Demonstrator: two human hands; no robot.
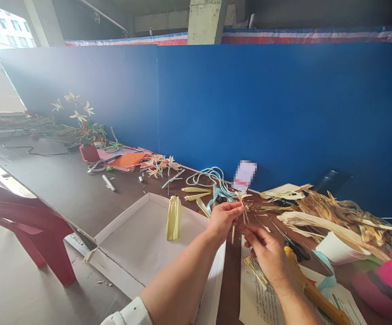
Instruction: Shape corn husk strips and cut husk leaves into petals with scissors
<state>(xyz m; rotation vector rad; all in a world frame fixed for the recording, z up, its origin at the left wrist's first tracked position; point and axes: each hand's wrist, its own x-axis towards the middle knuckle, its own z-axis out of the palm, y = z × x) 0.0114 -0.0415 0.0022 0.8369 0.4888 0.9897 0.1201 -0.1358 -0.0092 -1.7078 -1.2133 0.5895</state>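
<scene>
My left hand [226,219] is closed in a pinch just below a small pale flower [242,195], which looks made of dried corn husk. Slightly lower and to the right, my right hand [266,248] has its fingertips pressed together near the flower's thin stem [245,218]; what lies between them is too small to make out. Left of my hands, a yellow-green strip of corn husk [173,220] lies in a shallow white box lid [138,225]. Under my right hand there is a printed sheet [262,300] with thin stalks on it.
Dried corn husks [338,212], a white cup [338,248], scissors [296,248] and a yellow-handled tool [318,293] are at the right. Pale blue cord [209,176] and more husk flowers [158,165] lie behind. A blue partition [267,99] backs the table; a red chair [43,234] stands left.
</scene>
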